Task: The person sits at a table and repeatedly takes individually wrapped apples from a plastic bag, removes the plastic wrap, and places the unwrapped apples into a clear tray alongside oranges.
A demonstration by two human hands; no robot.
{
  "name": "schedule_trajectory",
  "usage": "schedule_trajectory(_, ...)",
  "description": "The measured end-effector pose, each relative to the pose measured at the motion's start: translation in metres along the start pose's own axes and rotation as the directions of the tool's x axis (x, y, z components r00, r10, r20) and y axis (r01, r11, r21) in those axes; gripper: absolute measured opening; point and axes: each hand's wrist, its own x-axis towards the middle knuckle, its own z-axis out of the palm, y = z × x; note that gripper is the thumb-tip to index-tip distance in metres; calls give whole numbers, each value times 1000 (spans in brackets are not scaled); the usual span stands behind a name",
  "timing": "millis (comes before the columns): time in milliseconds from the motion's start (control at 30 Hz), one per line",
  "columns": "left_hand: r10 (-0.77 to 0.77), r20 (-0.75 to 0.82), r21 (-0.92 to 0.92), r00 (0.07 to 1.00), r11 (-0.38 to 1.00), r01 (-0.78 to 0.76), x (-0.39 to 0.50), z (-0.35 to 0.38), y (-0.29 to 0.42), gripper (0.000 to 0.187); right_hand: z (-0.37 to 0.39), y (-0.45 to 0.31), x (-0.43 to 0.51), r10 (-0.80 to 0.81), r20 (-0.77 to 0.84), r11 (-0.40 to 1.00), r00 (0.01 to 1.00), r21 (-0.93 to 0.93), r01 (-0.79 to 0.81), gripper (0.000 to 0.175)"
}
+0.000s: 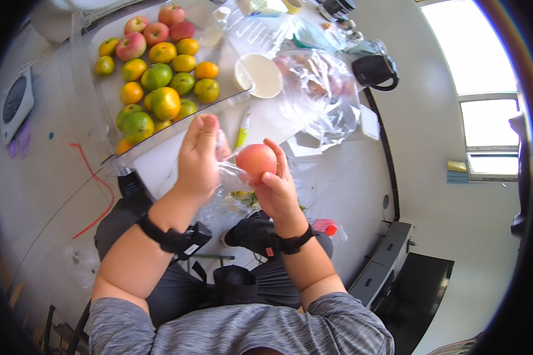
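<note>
My right hand (280,188) holds a pinkish-red apple (257,160), thumb below it and fingers along its far side. Clear plastic film (232,174) stretches from the apple to my left hand (198,155). The left fingers are curled over the film, and part of their grip is hidden. Just beyond my hands, a tool with a lime-green handle (242,133) lies on the white tabletop (271,120). To the upper left stands a clear plastic bin (228,103) holding several green-orange citrus fruits (165,103) and several apples (131,46).
A white bowl (266,82) sits against the bin's right side. Right of it lies a clear plastic bag (322,95) with reddish fruit inside. A black electric kettle (373,72) stands at the table's far right. Peel scraps (248,200) lie below my hands, near my shoes.
</note>
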Motion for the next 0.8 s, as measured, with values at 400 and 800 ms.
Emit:
schedule_trajectory(400, -793, 342, 936, 504, 336, -106, -42, -5, -50, 21, -53, -85, -1, -268, -18, 801, 963, 551, 233, 87)
schedule_trajectory(800, -619, 577, 808, 532, 342, -479, -45, -15, -52, 50, 15, -115, 18, -267, 115, 891, 957, -349, 290, 78)
